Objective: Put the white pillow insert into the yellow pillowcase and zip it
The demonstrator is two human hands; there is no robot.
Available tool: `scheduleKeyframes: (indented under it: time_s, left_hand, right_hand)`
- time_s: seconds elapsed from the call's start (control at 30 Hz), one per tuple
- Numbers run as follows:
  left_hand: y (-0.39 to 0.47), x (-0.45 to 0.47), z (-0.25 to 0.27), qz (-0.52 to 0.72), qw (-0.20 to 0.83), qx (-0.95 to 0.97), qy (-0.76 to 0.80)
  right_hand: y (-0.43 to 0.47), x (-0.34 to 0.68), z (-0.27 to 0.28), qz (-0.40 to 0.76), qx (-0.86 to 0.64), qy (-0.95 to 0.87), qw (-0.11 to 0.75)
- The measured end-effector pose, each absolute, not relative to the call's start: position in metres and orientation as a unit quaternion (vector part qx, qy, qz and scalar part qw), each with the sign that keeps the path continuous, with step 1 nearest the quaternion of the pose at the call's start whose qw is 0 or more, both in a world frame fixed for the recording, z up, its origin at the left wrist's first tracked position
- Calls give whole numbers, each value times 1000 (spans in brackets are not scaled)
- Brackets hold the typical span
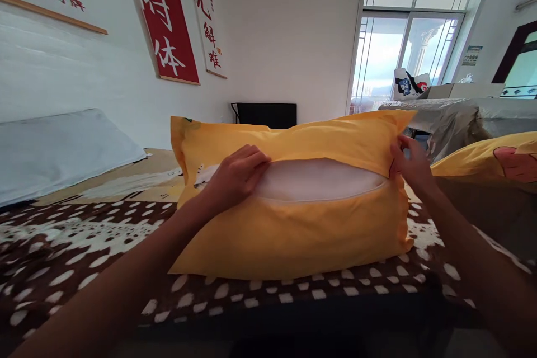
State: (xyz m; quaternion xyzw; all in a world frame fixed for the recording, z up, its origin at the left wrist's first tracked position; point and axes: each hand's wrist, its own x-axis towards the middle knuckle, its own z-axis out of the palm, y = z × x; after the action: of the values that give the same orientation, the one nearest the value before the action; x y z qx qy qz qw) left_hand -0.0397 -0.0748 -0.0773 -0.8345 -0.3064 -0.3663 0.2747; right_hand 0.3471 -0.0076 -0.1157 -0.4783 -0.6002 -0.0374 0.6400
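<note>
A yellow pillowcase (289,240) stands on its long side on the bed, with a wide slit across the side facing me. Through the slit shows a white pillow (319,182) inside it. My left hand (241,176) pinches the upper edge of the slit, left of its middle. At the right end, my right hand (411,162) has its fingers closed on the pillowcase near the slit's corner. The tips of the right fingers are partly hidden by the cloth.
Beneath lies a brown blanket with white spots (100,243). A pale pillow (62,148) rests at the left by the wall. Another yellow piece of bedding (495,159) lies at the right. Behind it, boxes (465,91) sit on a plastic-covered surface near the window.
</note>
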Motion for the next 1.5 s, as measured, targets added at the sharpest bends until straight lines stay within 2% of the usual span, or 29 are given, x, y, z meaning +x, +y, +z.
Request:
scheduleKeyframes:
  time_s: [0.07, 0.13, 0.2, 0.33, 0.47, 0.57, 0.63, 0.7, 0.8, 0.87, 1.0, 1.1, 1.37, 1.5]
  left_hand:
    - [-85, -34, -78, -342, 297, -843, -289]
    - [-96, -29, -80, -341, 313, -840, -282]
    - [-106, -25, -81, -376, 308, -827, -281]
    - [-119, -17, -87, -464, 308, -782, -280]
    - [-116, -13, -102, -520, 344, -731, -278]
    - [-105, -16, -112, -497, 341, -753, -264]
    - [-95, -19, -113, -431, 328, -801, -255]
    - [-87, -20, -107, -337, 304, -843, -288]
    - [-79, -10, -94, -183, 267, -848, -420]
    - [-74, 1, -87, -97, 253, -817, -509]
    - [-61, 23, -87, -68, 253, -773, -578]
    - [-48, 29, -96, -96, 260, -763, -584]
    - [-30, 5, -106, -128, 256, -753, -593]
    - [-55, -1, -94, -120, 258, -796, -534]
  right_hand:
    - [-30, 321, -115, -147, -437, -683, 567]
    - [-52, 293, -114, -223, -382, -776, 449]
    - [-66, 271, -114, -288, -360, -791, 402]
    - [-66, 252, -118, -362, -348, -700, 507]
    - [-64, 250, -134, -406, -266, -610, 627]
    - [-69, 248, -148, -407, -214, -601, 654]
    - [-71, 247, -151, -397, -227, -652, 604]
    - [-68, 248, -146, -363, -298, -720, 510]
    - [-61, 248, -129, -258, -412, -791, 372]
    - [-59, 247, -117, -210, -433, -825, 297]
    - [-67, 237, -109, -220, -452, -846, 179]
    - [-83, 222, -119, -241, -463, -833, 181]
    - [-70, 206, -160, -338, -409, -794, 296]
    - [-34, 227, -165, -289, -435, -804, 285]
